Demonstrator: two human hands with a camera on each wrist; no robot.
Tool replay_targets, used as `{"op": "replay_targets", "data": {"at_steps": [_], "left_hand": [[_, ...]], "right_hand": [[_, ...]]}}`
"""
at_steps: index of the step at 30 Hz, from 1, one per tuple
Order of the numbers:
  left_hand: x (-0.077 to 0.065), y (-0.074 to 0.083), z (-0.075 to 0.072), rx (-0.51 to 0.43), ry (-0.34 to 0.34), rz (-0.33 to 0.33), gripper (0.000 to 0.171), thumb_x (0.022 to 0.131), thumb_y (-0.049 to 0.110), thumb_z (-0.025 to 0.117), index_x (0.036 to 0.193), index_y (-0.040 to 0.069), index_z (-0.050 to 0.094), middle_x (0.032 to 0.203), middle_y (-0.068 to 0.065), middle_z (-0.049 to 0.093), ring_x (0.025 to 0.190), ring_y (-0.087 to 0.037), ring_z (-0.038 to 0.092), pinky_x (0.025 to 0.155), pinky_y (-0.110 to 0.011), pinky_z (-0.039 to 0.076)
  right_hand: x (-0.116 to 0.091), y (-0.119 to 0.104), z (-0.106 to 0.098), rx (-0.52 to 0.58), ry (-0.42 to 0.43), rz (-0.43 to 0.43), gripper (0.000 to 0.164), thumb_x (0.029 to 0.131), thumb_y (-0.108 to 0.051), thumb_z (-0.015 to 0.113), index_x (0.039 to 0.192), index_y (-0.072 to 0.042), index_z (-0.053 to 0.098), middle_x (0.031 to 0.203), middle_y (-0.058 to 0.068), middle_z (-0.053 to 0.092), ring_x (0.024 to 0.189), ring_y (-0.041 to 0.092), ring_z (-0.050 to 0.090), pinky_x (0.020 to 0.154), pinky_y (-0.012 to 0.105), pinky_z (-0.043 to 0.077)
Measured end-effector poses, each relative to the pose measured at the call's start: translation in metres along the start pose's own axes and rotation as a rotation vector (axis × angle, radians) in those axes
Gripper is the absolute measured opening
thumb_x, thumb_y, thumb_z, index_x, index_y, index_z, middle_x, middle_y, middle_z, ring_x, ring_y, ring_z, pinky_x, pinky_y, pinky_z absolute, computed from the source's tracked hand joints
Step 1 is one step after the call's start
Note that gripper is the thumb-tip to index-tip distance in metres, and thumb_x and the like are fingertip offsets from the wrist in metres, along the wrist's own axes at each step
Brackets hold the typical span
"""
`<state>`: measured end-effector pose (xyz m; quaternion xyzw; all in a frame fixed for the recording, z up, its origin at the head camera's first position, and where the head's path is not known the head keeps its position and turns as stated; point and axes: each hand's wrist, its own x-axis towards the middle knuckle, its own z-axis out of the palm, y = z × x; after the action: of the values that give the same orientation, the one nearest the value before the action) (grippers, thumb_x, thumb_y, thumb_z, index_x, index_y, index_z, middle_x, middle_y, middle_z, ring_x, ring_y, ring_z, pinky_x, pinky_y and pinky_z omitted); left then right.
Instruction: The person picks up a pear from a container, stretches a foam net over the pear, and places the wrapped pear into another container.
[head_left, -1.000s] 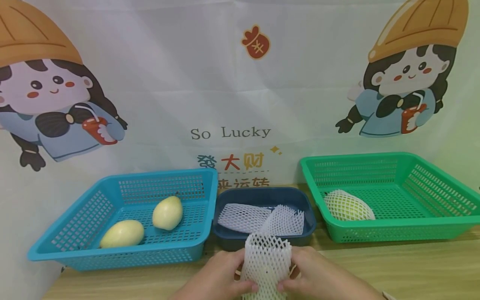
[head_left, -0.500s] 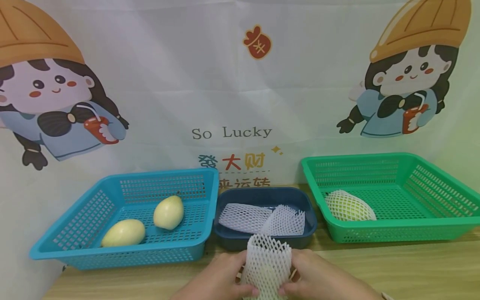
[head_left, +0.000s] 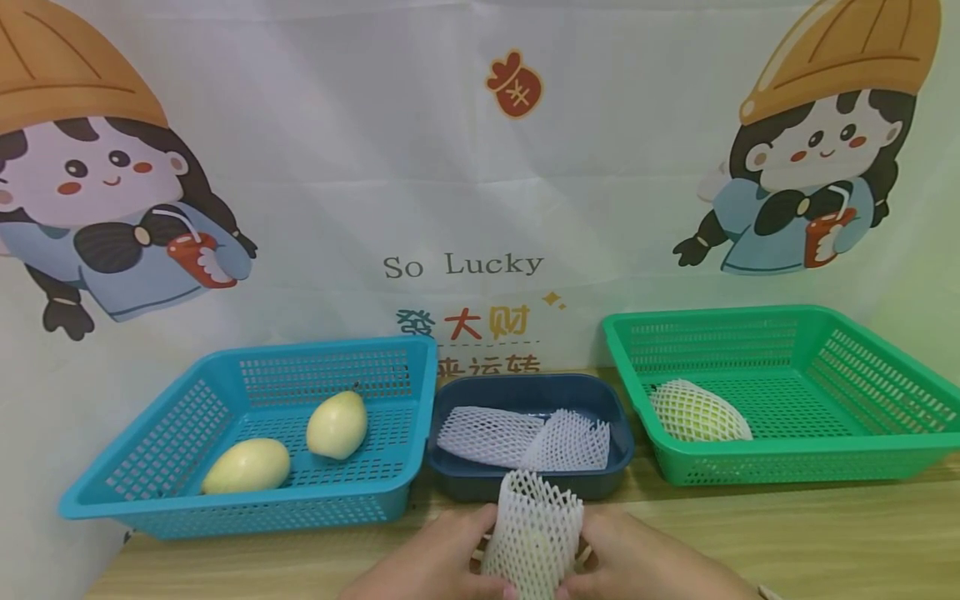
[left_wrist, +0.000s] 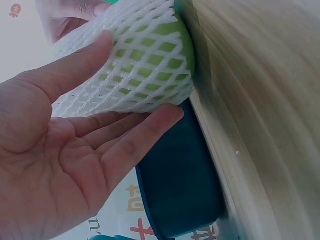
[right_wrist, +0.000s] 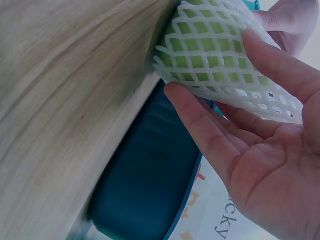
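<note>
My left hand (head_left: pixel 450 550) and right hand (head_left: pixel 622 550) hold a white foam net sleeve (head_left: pixel 536 533) from either side, low over the table's front. Inside it sits a pale green oval fruit (left_wrist: pixel 186 50), its rounded lower end poking out of the netting in the left wrist view. The left thumb lies along one side of the net, with the fingers against the other. On the opposite side, the right thumb and fingers pinch the net (right_wrist: pixel 215 55) likewise. The sleeve's upper end stands loose and open above the fruit. It leans slightly in the head view.
Behind the hands, a dark blue tray (head_left: pixel 525 487) bears flat foam nets (head_left: pixel 487 435). On the left, a blue basket (head_left: pixel 247 517) contains two pale yellow fruits (head_left: pixel 337 425). A green basket (head_left: pixel 795 462) on the right contains a netted fruit (head_left: pixel 697 412). A printed cloth (head_left: pixel 337 167) hangs behind.
The sleeve's open top has shifted slightly right and down, and the sleeve leans more. Both hands keep hold of it, sinking a little. Baskets and tray have stayed put.
</note>
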<state>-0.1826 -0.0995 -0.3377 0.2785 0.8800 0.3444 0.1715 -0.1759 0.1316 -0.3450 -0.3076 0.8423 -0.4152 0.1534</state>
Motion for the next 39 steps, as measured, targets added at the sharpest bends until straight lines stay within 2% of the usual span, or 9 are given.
{"op": "replay_targets", "data": {"at_steps": [6,9,16,20,23,27,32,39], "left_hand": [[0.001,-0.004,0.001,0.042,-0.001,0.004,0.046,0.075,0.023,0.077,0.114,0.012,0.055,0.106,-0.001,0.064,0.092,-0.009,0.061,0.074,-0.024,0.050],[0.001,-0.007,0.002,0.032,-0.006,0.011,0.049,0.075,0.022,0.077,0.117,0.010,0.054,0.109,-0.003,0.064,0.092,-0.010,0.062,0.075,-0.024,0.050],[0.003,-0.009,0.003,-0.021,-0.028,-0.016,0.055,0.075,0.019,0.077,0.123,0.010,0.051,0.114,-0.004,0.063,0.093,-0.011,0.063,0.075,-0.026,0.051],[0.003,-0.010,0.004,0.054,-0.014,-0.011,0.052,0.075,0.023,0.078,0.119,0.013,0.052,0.107,0.001,0.064,0.088,-0.005,0.060,0.072,-0.023,0.050],[0.003,-0.011,0.006,0.143,0.006,0.007,0.050,0.074,0.028,0.078,0.116,0.014,0.054,0.099,0.006,0.064,0.082,0.000,0.056,0.070,-0.021,0.048],[0.003,-0.013,0.007,0.215,0.023,0.025,0.052,0.073,0.036,0.078,0.114,0.014,0.056,0.095,0.007,0.065,0.080,0.001,0.055,0.070,-0.022,0.047],[0.003,-0.015,0.007,0.252,0.034,0.045,0.055,0.071,0.040,0.078,0.114,0.013,0.057,0.097,0.004,0.067,0.082,-0.001,0.058,0.072,-0.023,0.049],[0.004,-0.017,0.008,0.313,0.039,0.056,0.058,0.069,0.040,0.079,0.114,0.010,0.059,0.096,0.001,0.068,0.080,-0.002,0.059,0.071,-0.023,0.050]], "right_hand": [[0.001,0.004,0.002,-0.052,0.014,-0.076,0.033,0.077,-0.020,0.074,0.108,-0.022,0.062,0.105,-0.009,0.064,0.089,-0.002,0.056,0.076,0.023,0.050],[0.001,0.005,0.004,-0.057,0.016,-0.110,0.035,0.077,-0.020,0.073,0.109,-0.022,0.061,0.106,-0.009,0.064,0.092,-0.002,0.057,0.078,0.023,0.050],[0.000,0.006,0.003,-0.031,0.000,-0.024,0.040,0.078,-0.025,0.074,0.114,-0.023,0.057,0.109,-0.010,0.063,0.095,-0.001,0.056,0.082,0.024,0.048],[0.001,0.008,0.005,-0.004,-0.024,-0.043,0.040,0.079,-0.024,0.073,0.115,-0.022,0.057,0.111,-0.008,0.062,0.096,0.000,0.055,0.083,0.024,0.047],[0.003,0.012,0.006,0.014,-0.043,-0.075,0.035,0.079,-0.020,0.073,0.110,-0.019,0.057,0.106,-0.008,0.063,0.089,-0.002,0.055,0.077,0.021,0.048],[0.004,0.015,0.007,0.021,-0.051,-0.061,0.032,0.080,-0.023,0.072,0.109,-0.018,0.059,0.105,-0.009,0.063,0.089,-0.004,0.055,0.077,0.020,0.048],[0.005,0.015,0.007,0.020,-0.051,-0.055,0.033,0.081,-0.029,0.072,0.110,-0.021,0.059,0.109,-0.009,0.063,0.094,-0.003,0.055,0.081,0.021,0.048],[0.002,0.015,0.007,0.011,-0.046,-0.031,0.032,0.079,-0.033,0.072,0.106,-0.023,0.059,0.100,-0.015,0.064,0.086,-0.003,0.058,0.076,0.020,0.048]]}}
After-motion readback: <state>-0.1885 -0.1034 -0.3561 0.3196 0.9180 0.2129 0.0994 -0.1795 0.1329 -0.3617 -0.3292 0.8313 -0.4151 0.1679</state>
